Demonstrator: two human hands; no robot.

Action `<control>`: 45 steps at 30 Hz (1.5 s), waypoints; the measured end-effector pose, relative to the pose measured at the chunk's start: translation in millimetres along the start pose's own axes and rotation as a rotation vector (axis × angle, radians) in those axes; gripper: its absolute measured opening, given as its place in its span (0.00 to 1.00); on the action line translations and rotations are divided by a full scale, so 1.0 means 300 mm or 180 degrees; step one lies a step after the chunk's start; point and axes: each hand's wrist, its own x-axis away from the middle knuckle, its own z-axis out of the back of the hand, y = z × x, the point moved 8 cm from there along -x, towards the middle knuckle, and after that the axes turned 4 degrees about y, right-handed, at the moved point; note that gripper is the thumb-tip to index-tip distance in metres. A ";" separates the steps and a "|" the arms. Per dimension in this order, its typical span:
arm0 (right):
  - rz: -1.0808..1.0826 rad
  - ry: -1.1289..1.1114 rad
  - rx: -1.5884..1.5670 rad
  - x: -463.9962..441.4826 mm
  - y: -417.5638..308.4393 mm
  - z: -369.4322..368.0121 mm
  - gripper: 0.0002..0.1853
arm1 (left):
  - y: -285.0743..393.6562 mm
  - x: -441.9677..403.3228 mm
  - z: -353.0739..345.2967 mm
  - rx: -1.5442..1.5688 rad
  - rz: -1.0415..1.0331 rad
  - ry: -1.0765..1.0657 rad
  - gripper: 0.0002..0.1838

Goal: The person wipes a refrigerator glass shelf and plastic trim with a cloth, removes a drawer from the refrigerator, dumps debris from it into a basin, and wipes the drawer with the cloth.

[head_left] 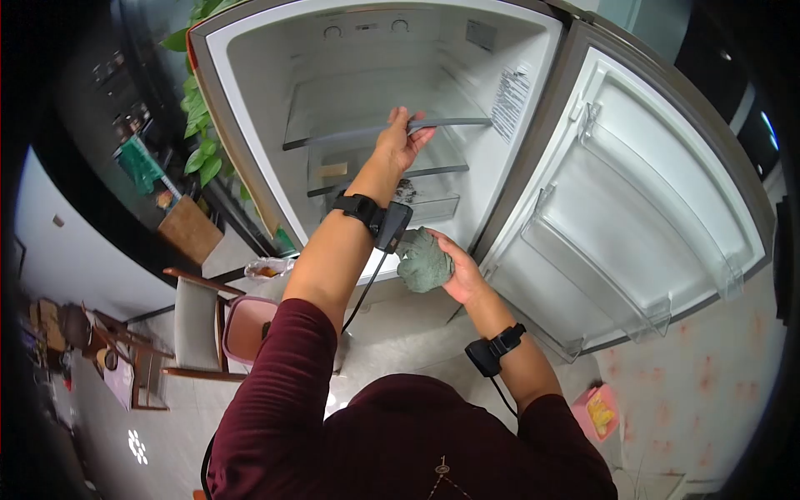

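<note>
My left hand (pixel 404 142) reaches into the open fridge, its fingers closed around the front edge of the upper glass shelf (pixel 342 136). This shelf sits slightly tilted, its left end lower than its right. Lower down, in front of the fridge opening, my right hand (pixel 460 271) grips a bunched grey-green cloth (pixel 425 262). Under the upper shelf there is a second glass shelf (pixel 446 170) with a small tan patch on it. Dark marks (pixel 405 192) show below that, partly hidden by my left forearm.
The fridge door (pixel 642 208) stands wide open on the right, with clear door bins. At left are a wooden chair (pixel 197 325), a pink bin (pixel 248 329) and a leafy plant (pixel 196 112). A pink container (pixel 597 412) with yellow contents is at lower right.
</note>
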 end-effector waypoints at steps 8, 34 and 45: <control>0.0868 0.0425 0.0476 -0.027 -0.225 -0.155 0.23 | -0.006 0.029 -0.012 0.0147 0.0508 -0.0469 0.27; 0.0588 0.0023 0.7557 -1.170 -0.800 -0.388 0.20 | 0.228 0.183 0.177 -0.0968 -0.0176 0.0134 0.25; 0.0848 -0.0636 0.6503 -1.256 -0.680 -0.500 0.35 | 0.226 0.182 0.178 -0.1164 -0.0109 -0.0022 0.28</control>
